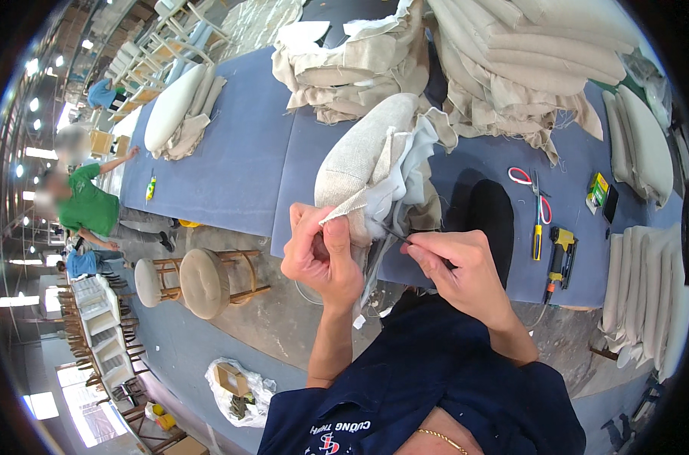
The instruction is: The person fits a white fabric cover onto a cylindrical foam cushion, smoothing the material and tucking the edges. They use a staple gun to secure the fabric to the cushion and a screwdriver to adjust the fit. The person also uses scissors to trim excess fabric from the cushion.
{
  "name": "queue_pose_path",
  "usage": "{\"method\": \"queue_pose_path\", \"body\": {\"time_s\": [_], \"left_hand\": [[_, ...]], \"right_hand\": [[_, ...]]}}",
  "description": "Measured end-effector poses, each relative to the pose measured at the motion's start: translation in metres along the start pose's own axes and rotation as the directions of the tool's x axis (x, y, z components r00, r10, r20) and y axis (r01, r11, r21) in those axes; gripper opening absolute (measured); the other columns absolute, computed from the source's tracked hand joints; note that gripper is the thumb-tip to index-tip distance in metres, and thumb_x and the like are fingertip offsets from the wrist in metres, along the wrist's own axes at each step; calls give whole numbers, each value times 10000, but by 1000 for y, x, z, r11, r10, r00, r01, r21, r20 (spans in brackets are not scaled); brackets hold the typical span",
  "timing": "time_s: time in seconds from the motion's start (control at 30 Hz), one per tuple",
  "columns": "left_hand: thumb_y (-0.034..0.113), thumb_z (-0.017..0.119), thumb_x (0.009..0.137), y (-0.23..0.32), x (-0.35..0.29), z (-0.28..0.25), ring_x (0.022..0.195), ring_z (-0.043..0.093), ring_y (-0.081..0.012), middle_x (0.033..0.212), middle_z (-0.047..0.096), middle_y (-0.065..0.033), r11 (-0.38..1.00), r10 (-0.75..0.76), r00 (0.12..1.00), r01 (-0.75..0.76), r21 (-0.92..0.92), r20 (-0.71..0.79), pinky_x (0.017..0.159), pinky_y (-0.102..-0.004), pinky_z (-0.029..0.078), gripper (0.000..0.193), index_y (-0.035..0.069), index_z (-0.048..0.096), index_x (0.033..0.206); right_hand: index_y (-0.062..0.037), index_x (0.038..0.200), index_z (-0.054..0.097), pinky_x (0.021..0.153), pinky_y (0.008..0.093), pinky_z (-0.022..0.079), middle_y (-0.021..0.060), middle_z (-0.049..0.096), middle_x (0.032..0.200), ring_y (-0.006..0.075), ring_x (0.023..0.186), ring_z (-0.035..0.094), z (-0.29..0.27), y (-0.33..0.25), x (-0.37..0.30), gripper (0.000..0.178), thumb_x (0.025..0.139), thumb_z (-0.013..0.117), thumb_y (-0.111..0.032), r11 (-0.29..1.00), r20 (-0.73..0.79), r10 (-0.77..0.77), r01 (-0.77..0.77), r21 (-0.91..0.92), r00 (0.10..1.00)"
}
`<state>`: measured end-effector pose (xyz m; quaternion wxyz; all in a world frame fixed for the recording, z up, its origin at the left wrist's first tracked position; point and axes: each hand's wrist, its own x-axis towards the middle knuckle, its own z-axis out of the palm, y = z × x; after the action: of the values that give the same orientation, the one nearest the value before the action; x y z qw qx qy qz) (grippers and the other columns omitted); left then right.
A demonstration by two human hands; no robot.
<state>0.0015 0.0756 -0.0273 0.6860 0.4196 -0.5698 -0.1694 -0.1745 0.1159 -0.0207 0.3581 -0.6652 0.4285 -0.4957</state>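
Before me an upholstered cushion [359, 148] in beige woven fabric stands tilted at the edge of the blue-covered table [246, 152]. White lining [393, 186] and loose cloth spill from its open side. My left hand [321, 254] pinches a folded corner of the beige fabric between thumb and fingers. In my right hand [458, 269] is a thin dark pointed tool [392, 232], its tip against the white padding by that corner. Its handle is hidden in my fingers, so I cannot tell its exact kind.
Red-handled scissors [520, 177], a yellow screwdriver [538, 243], a staple gun [561, 250] with a hose and a small box [597, 189] lie right. Cushion covers [352, 68] are stacked behind. Round stools [205, 283] stand left; a person in green [90, 201] is beyond.
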Motion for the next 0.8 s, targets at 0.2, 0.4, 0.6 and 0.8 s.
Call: {"method": "queue_pose_path", "body": {"time_s": [0.2, 0.4, 0.6, 0.8], "left_hand": [[139, 733, 923, 9, -7, 4, 684, 436, -123, 668, 569, -16, 997, -66, 997, 64, 37, 39, 589, -261, 322, 176, -30, 698, 891], [108, 770, 854, 17, -12, 10, 656, 457, -179, 611, 579, -4, 994, 35, 980, -54, 92, 195, 652, -301, 350, 130, -1, 699, 857], [175, 865, 688, 19, 36, 32, 840, 622, -265, 791, 702, -78, 981, 172, 893, -116, -156, 416, 835, -365, 444, 303, 18, 725, 905], [129, 828, 580, -26, 87, 92, 1112, 682, -317, 991, 769, -89, 835, 456, 310, 174, -521, 834, 1005, -453, 442, 362, 93, 737, 928]], "right_hand": [[62, 944, 716, 486, 257, 454, 112, 667, 656, 154, 488, 611, -2, -4, -1, 118, 947, 655, -39, 997, 45, 26, -29, 71, 999], [48, 982, 708, 513, 329, 478, 147, 636, 664, 268, 534, 627, 5, -7, -4, 137, 862, 738, -12, 1000, -75, -12, 12, 2, 997], [53, 990, 709, 528, 335, 522, 136, 692, 728, 275, 598, 685, -26, 6, -20, 158, 855, 745, -20, 985, -68, -160, 154, -81, 985], [54, 960, 714, 507, 347, 527, 128, 686, 718, 272, 585, 679, -37, 11, -34, 152, 836, 756, -20, 956, -123, -224, 194, -219, 967]]}}
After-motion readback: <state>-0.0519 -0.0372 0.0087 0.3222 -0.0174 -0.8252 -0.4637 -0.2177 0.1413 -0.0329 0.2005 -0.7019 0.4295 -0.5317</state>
